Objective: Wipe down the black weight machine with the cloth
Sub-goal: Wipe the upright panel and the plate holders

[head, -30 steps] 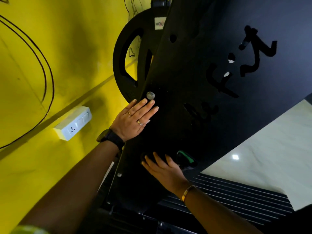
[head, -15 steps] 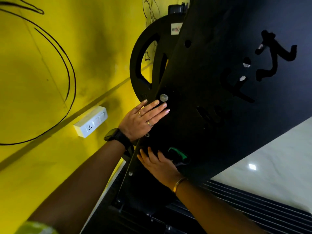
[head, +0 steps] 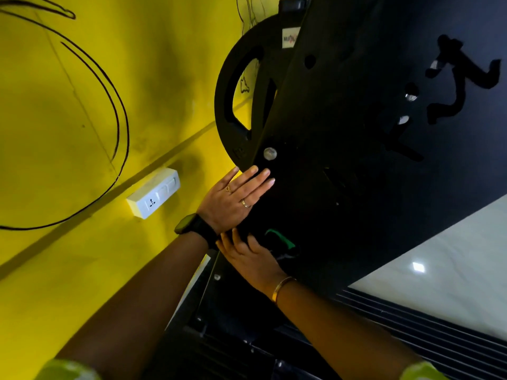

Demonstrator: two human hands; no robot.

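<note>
Two hands meet the black weight machine [head: 356, 165]: left hand [head: 233, 198] flat, fingers together. My right hand [head: 253, 259] presses the cloth [head: 281, 241], fingers spread.

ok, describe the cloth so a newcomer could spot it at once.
Start at the big black machine panel beside the yellow wall. Low on it, the right hand with the gold bangle presses the cloth: dark, with the only green strip there.

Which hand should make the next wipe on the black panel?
Right. The right hand presses the cloth against the panel, while the left hand lies flat on it with no cloth, below the bolt.
</note>
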